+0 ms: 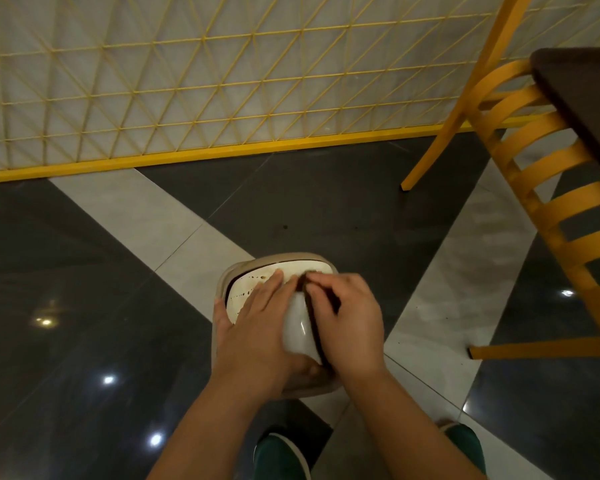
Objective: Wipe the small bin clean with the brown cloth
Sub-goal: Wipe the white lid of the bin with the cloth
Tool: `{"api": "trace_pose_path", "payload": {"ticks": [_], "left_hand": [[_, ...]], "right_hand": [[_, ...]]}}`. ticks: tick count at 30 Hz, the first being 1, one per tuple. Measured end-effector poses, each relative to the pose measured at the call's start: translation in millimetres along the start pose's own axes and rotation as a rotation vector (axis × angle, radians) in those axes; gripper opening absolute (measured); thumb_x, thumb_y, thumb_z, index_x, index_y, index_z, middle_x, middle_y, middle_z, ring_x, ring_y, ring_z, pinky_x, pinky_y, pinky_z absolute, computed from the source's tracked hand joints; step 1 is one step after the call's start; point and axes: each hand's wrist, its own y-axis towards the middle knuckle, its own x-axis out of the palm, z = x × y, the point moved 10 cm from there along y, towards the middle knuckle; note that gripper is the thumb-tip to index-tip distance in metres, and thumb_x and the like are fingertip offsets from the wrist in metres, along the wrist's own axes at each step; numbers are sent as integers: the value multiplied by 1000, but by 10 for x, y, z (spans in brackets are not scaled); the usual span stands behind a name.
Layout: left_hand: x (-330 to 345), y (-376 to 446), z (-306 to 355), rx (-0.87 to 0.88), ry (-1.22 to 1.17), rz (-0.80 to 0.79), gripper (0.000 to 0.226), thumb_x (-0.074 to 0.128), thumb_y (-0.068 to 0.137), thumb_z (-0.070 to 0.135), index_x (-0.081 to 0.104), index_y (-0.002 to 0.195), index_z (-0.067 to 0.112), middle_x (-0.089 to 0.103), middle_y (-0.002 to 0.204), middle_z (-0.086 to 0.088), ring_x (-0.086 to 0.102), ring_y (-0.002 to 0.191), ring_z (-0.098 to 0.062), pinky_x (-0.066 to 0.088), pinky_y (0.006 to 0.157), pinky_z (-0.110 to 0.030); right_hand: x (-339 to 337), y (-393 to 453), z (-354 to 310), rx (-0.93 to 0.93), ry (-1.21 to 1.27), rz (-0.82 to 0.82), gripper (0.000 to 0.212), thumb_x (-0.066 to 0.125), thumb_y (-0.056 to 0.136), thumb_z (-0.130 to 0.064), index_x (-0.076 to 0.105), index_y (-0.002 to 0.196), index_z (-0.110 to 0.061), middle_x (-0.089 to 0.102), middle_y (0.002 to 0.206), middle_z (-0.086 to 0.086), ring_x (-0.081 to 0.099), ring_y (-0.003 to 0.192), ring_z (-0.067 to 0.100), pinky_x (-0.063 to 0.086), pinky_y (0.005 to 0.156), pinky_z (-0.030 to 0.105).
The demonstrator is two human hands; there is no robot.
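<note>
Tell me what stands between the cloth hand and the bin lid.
Nothing visible. The right hand presses the dark brown cloth directly on the small beige plastic bin's white swing lid; the left hand rests beside it.

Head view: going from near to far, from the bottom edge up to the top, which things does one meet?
Green shoes → small beige plastic bin held under both hands → dark and light tiled floor → yellow base rail → yellow wire lattice screen.
</note>
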Motion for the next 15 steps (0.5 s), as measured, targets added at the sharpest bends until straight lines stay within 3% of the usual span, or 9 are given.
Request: {"api": "trace_pose_path", "payload": {"ticks": [5,8,12,15], "left_hand": [[20,12,0,-8,-9,-9,114,68,67,64,-10,148,43,-11,157,21,-7,146,-5,-17,112,-50],[32,25,-11,-17,-32,-15,114,71,69,59,-10,147,42,-12,157,21,-7,146,-7,-16,112,-47],[39,30,-39,-14,-95,-13,115,75,67,54,-5,149,44,-12,156,25,-7,145,-2,-15,113,-45],[44,33,-45,-3,-121,-8,113,75,65,54,-1,147,46,-9,155,27,-8,139,7,-14,114,-44]], "right_hand": [[-36,42,533,402,344,80,13,57,93,-30,65,98,-40,63,97,-21,59,93,0,50,85,22],[-44,-340,738,510,372,52,16,56,93,-31,60,92,-47,62,95,-21,60,91,2,54,85,31],[-125,-680,580,288,202,48,28,62,88,-27,56,89,-54,57,100,-28,52,97,-10,44,86,12],[-133,-557,234,41,82,42,20,62,88,-31,64,100,-47,53,99,-31,52,99,-9,39,84,5]]}}
